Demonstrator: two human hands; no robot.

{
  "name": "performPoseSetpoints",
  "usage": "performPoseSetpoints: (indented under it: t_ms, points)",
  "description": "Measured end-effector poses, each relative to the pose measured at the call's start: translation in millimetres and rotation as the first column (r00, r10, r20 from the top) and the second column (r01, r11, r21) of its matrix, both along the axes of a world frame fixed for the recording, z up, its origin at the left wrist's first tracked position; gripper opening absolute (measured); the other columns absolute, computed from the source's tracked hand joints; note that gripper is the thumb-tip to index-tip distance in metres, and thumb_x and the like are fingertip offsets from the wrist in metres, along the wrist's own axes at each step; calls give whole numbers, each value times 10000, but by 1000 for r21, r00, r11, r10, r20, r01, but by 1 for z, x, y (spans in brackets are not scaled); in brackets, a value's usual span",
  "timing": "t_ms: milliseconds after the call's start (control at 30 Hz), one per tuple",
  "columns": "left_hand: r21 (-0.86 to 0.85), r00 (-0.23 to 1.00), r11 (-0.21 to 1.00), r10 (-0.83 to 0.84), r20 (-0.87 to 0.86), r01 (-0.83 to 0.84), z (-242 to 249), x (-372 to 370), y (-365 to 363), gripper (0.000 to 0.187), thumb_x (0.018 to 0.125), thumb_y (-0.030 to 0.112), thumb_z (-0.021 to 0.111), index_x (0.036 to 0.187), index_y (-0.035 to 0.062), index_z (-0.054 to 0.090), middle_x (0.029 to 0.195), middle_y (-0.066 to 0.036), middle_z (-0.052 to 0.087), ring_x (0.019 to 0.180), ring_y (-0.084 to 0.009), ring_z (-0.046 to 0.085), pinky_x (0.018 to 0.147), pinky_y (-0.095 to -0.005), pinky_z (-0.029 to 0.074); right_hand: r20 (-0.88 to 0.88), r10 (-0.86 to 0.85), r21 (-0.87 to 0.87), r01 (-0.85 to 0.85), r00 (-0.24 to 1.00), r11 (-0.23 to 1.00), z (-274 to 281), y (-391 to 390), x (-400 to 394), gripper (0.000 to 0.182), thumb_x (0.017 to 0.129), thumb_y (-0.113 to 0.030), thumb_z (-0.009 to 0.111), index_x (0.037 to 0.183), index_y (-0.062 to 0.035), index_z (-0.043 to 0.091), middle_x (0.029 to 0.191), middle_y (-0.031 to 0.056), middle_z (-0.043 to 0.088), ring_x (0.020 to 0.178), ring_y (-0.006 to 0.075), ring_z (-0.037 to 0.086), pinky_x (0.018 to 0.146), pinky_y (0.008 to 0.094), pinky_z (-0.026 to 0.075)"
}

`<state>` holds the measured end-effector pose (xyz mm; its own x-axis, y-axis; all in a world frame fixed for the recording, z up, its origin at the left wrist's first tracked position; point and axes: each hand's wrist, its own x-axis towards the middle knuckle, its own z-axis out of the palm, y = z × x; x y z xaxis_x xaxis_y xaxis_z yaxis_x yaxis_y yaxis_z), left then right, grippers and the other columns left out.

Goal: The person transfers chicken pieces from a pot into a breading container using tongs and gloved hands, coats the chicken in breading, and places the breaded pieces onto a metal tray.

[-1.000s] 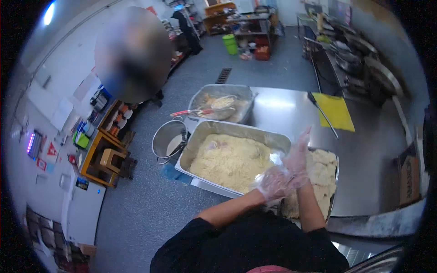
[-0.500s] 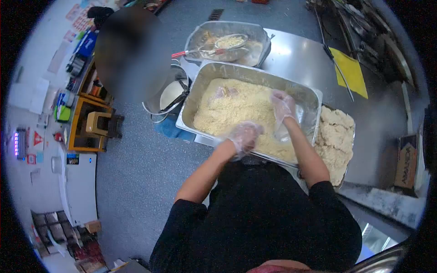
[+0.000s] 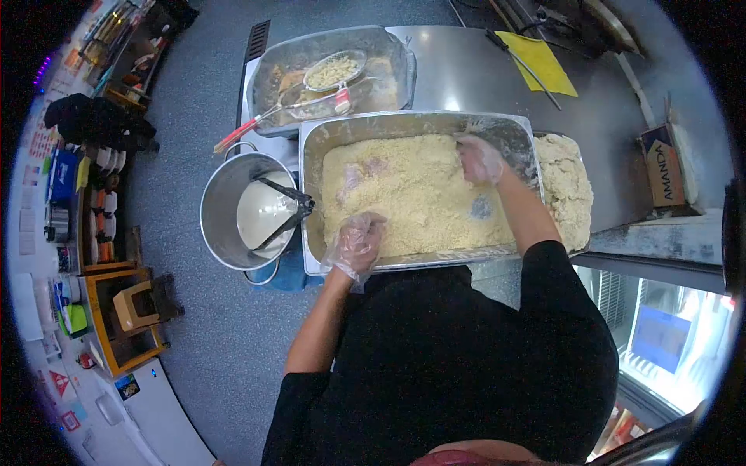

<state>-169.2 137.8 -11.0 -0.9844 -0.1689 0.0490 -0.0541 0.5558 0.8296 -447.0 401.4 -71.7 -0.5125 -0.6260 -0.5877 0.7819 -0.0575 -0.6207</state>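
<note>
Grip, left hand: left hand (image 3: 356, 242), in a clear disposable glove, rests at the near edge of the crumb tray (image 3: 311, 202), fingers loosely curled into the breadcrumbs (image 3: 412, 194); whether it encloses anything cannot be told.
Grip, right hand: right hand (image 3: 479, 159), also gloved, is pressed into the crumbs at the far right corner of the same tray, fingers bent; nothing is visibly held.
Head view, work piece: a pale pinkish piece (image 3: 359, 172) shows partly buried in the crumbs, beyond the left hand and well to the left of the right hand.
Head view, surroundings: breaded pieces (image 3: 566, 186) are heaped just right of the right hand. A metal pot (image 3: 221, 210) with tongs (image 3: 284, 221) stands left of the left hand. A second tray (image 3: 388, 54) with a wire skimmer (image 3: 330, 74) lies beyond both hands.
Step in hand (judgement): coating pieces in crumbs, both hands working the bed.
Next move (judgement): calls for gathering crumbs over the exposed piece and pressing firmly, then lifting it to the heap on the right without shedding the coat.
</note>
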Motion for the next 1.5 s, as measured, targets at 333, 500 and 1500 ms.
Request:
performPoseSetpoints:
  t_ms: [333, 500, 1500]
  points:
    - [90, 999, 995, 32, 12, -33, 0, 9, 1, 127, 797, 89, 581, 905, 63, 643, 747, -141, 624, 667, -256, 605, 613, -348, 471, 72, -113, 85, 107, 991, 991, 12, 6, 75, 662, 900, -577, 383, 1228, -14, 500, 1102, 144, 595, 946, 262, 577, 857, 413, 450]
    - [15, 994, 996, 92, 59, -93, 1, 4, 4, 133, 796, 90, 580, 911, 65, 642, 718, -131, 612, 648, -251, 597, 602, -350, 463, -386, 381, 388, -227, 840, 893, -134, 102, 73, 675, 895, -595, 385, 1276, -44, 470, 1208, 149, 535, 1023, 240, 540, 901, 413, 416]
    - [42, 928, 930, 362, 86, -366, 2, 6, 0, 138, 830, 88, 590, 941, 31, 647, 761, -71, 661, 694, -143, 620, 654, -265, 487, -477, 849, 875, 213, 226, 435, -18, -38, 42, 506, 924, -401, 371, 1350, -132, 422, 1319, 154, 475, 1250, 332, 412, 1060, 461, 277]
